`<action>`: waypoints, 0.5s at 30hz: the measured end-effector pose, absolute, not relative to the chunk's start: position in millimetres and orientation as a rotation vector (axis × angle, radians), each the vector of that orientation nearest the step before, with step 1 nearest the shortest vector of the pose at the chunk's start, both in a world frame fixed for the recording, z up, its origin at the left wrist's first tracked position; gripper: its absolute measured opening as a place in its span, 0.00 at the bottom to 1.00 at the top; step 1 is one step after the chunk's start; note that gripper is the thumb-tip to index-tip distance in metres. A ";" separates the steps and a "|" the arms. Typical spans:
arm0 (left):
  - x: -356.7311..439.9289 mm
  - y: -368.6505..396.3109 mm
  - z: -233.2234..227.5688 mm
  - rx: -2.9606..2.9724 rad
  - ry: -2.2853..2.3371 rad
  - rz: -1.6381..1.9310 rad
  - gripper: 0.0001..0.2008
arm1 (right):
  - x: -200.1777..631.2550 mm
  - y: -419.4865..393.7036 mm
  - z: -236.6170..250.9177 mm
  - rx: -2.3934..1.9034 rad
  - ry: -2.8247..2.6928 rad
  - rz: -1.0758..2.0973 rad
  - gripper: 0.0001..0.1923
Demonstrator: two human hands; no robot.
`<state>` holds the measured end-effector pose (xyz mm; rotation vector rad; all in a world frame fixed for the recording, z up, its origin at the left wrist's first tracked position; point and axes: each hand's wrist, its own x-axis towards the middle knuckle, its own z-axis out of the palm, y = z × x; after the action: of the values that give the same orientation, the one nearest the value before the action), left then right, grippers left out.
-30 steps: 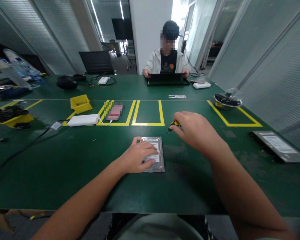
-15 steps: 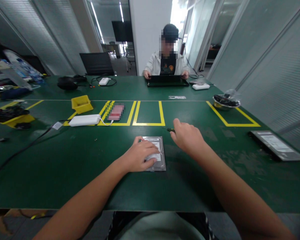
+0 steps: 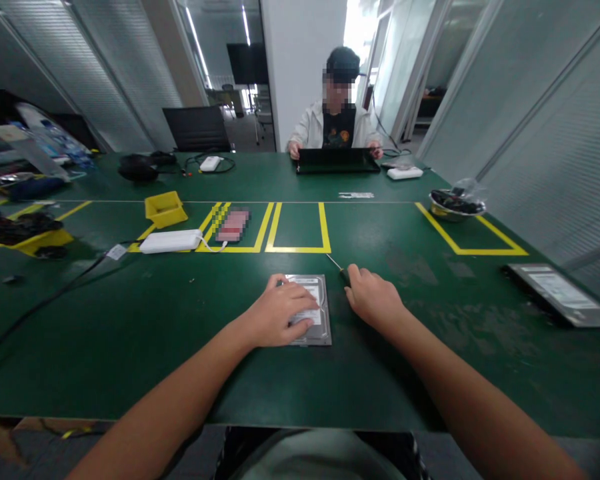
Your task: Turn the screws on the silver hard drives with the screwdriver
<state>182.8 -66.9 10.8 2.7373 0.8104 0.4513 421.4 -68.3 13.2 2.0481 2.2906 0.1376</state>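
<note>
A silver hard drive (image 3: 322, 327) with a white label lies flat on the green table in front of me. My left hand (image 3: 286, 310) rests over its left part, palm down and fingers spread, covering much of the label. Just right of the drive, my right hand (image 3: 375, 297) is closed around the dark handle of a screwdriver (image 3: 336, 263). The thin metal shaft points up and to the left, away from me, with its tip close to a yellow tape line. A gap separates the screwdriver from the drive.
On the right lies another, larger drive-like unit (image 3: 560, 293), with a metal bowl (image 3: 453, 208) of dark parts behind it. A yellow bin (image 3: 165, 209), white power strip (image 3: 171, 241) and phone (image 3: 233, 225) are to the left. Opposite, a person holds a dark flat panel (image 3: 337, 161).
My right hand has come down slightly toward me, and the screwdriver's shaft now shows clearly, angled up-left. My left hand stays on the hard drive.
</note>
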 end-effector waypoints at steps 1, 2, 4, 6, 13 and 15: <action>182.9 -66.9 11.1 2.740 0.809 0.452 0.13 | 422.7 -68.3 12.2 2.045 2.302 0.151 0.10; 183.1 -66.9 11.2 2.744 0.807 0.453 0.13 | 424.0 -68.3 11.3 2.040 2.313 0.163 0.11; 183.3 -66.8 10.9 2.751 0.803 0.455 0.13 | 426.2 -68.4 9.9 2.032 2.326 0.182 0.11; 183.4 -66.7 10.5 2.763 0.789 0.461 0.13 | 427.9 -68.5 9.1 2.023 2.335 0.198 0.11; 173.3 -58.1 21.3 2.843 0.818 0.546 0.12 | 433.0 -69.2 9.6 1.974 2.367 0.251 0.12; 164.4 -51.9 27.9 2.851 0.984 0.613 0.12 | 433.8 -69.3 9.1 1.960 2.375 0.263 0.13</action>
<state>164.4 -51.9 27.9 2.8505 0.9842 0.6128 433.8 -69.3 9.1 1.9600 2.3747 0.2628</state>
